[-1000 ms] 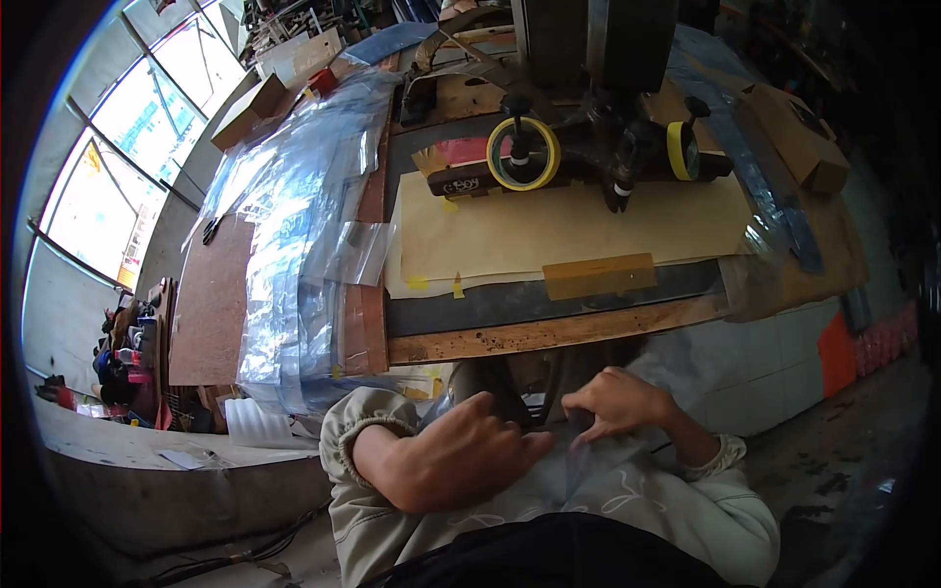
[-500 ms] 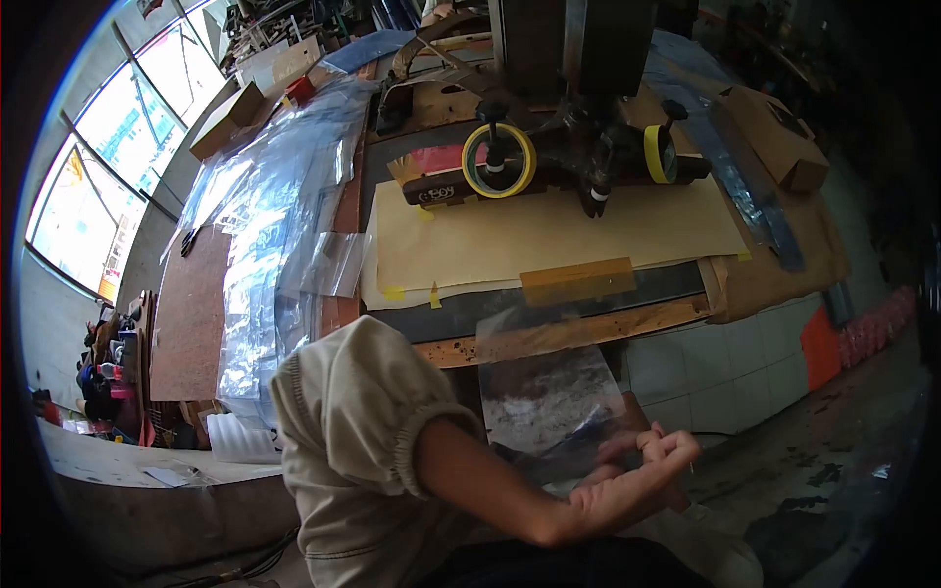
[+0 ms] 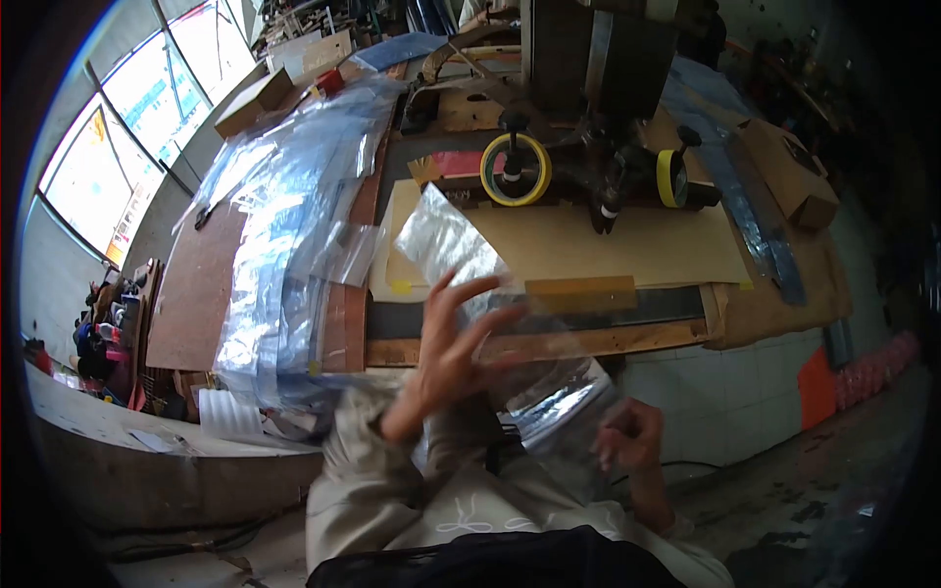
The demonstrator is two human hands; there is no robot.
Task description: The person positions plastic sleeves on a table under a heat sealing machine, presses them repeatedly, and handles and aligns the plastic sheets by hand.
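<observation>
A clear plastic sheet or bag point(image 3: 554, 397) hangs slantwise in front of the workbench, its upper end over the cream paper point(image 3: 647, 240). My left hand point(image 3: 456, 348) is beside the plastic with its fingers spread. At the plastic's lower right end, my right hand point(image 3: 630, 434) is curled closed on it, a little blurred. Behind the plastic stands a dark machine point(image 3: 608, 147) with a yellow tape roll point(image 3: 516, 170) on its left knob and another yellow roll point(image 3: 672, 178) on the right. An amber strip point(image 3: 581, 294) lies along the paper's front edge.
Clear plastic bags point(image 3: 284, 235) cover the bench's left side, next to a brown board point(image 3: 191, 284). Cardboard boxes point(image 3: 784, 171) stand at the back right and back left. The bench's wooden front edge point(image 3: 627, 339) runs before my lap. An orange sheet point(image 3: 816, 389) is at the right.
My left arm has swung back from the right, and its hand is now raised and spread. The plastic has risen and tilted over the paper. The camera view has shifted slightly.
</observation>
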